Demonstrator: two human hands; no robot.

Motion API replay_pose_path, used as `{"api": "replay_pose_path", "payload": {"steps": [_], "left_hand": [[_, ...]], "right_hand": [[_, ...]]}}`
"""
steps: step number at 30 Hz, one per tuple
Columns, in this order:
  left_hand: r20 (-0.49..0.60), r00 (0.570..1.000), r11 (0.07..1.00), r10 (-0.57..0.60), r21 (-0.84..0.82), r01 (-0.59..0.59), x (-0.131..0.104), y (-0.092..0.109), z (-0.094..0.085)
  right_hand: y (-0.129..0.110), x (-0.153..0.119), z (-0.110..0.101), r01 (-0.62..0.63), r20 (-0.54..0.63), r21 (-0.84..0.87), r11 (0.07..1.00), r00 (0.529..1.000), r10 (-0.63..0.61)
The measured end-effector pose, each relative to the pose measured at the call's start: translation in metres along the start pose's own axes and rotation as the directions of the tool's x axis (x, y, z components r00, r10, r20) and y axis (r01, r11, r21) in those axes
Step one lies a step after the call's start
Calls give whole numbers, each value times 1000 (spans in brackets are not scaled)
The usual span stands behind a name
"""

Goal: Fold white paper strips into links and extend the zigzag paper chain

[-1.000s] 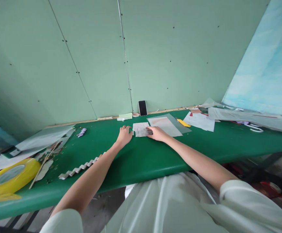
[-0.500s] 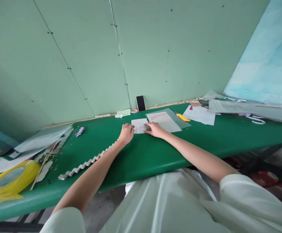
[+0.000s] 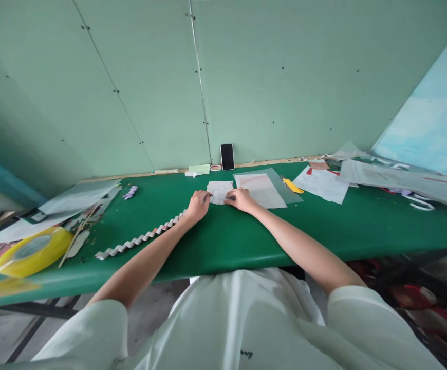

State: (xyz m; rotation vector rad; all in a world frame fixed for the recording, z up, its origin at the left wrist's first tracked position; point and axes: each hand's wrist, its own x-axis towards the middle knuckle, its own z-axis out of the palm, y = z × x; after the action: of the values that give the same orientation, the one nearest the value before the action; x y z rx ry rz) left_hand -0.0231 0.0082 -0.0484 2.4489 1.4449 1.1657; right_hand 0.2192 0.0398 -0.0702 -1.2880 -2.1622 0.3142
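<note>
A small whitish sheet of paper lies on the green table, between my two hands. My left hand has its fingers bent at the paper's left edge, closed on something I cannot make out. At the right edge my right hand pinches the paper, thumb and fingers close together, with a dark spot at the fingertips. A folded zigzag paper strip runs from beside my left wrist towards the table's front left.
A phone leans on the wall behind the paper. Rightwards lie a pale sheet, a yellow cutter and more papers. A yellow tape roll, a thin stick and sheets are at the left.
The camera view has shifted slightly. My right hand has moved a little inward over the paper's right edge; my left hand stays at the left edge.
</note>
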Motion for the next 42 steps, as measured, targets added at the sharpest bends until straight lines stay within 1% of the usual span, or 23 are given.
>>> {"api": "replay_pose_path", "payload": {"steps": [3,5,6,9,11,14,17,19,21,22,23,25,27,28,30,31,32,33,35,36,37,39,42], "left_hand": [[9,1000,999,-20,35,20,-1,-1,-2],[-4,999,997,-41,60,41,-1,-1,-3],[9,999,997,-39,66,38,-1,0,-3],[40,999,998,-10,67,8,-1,1,-4],[29,999,998,17,65,-19,0,1,-4],[12,999,997,36,69,-36,2,-3,-5],[40,998,995,52,81,-55,8,-8,-4],[65,994,993,86,79,-91,12,-11,-1],[97,988,990,122,61,-129,16,-12,1],[130,981,987,147,42,-153,17,-11,2],[165,970,983,176,16,-181,18,-11,3],[213,950,973,229,-36,-226,20,-8,3],[225,936,962,269,-110,-250,21,-6,2],[212,938,958,273,-151,-244,22,-6,1],[156,964,960,213,-217,-177,22,-5,-2],[133,979,961,156,-249,-119,21,-4,-3],[100,992,957,72,-286,-41,21,-4,-4],[75,997,944,-30,-326,53,19,-2,-5],[74,972,879,-225,-415,235,17,2,-7],[99,953,831,-288,-469,300,16,5,-8],[142,936,773,-323,-531,347,15,8,-9],[187,921,675,-342,-633,379,14,16,-13],[235,915,615,-328,-682,396,11,27,-18]], "right_hand": [[1,1,0,-2,12,24,1000,1000,2],[1,1,0,-12,19,50,999,1000,11],[1,2,0,-18,28,63,998,999,16],[1,2,-1,-42,34,100,994,999,38],[-1,2,-3,-53,29,122,991,998,50],[-4,3,-7,-56,32,133,990,998,52],[-7,6,-11,-52,32,160,986,998,47],[-7,6,-13,-11,33,210,978,999,4],[-7,5,-14,76,2,228,971,997,-78],[-7,4,-15,118,-15,223,968,993,-117],[-7,3,-15,146,-44,228,963,989,-140],[-9,0,-16,189,-65,255,948,982,-178],[-13,-3,-20,213,-80,285,935,977,-199],[-15,-4,-22,217,-83,310,926,976,-200],[-19,-5,-29,195,-95,389,900,981,-172],[-20,-6,-33,170,-93,440,882,985,-143],[-21,-6,-36,138,-85,496,857,990,-111],[-21,-7,-39,96,-58,557,825,995,-76],[-20,-8,-42,-7,35,682,731,999,-23],[-19,-8,-41,-55,87,727,684,996,-13],[-18,-9,-41,-95,122,757,647,992,3],[-18,-10,-38,-147,150,787,599,988,46],[-21,-12,-39,-177,136,814,553,984,114]]}}
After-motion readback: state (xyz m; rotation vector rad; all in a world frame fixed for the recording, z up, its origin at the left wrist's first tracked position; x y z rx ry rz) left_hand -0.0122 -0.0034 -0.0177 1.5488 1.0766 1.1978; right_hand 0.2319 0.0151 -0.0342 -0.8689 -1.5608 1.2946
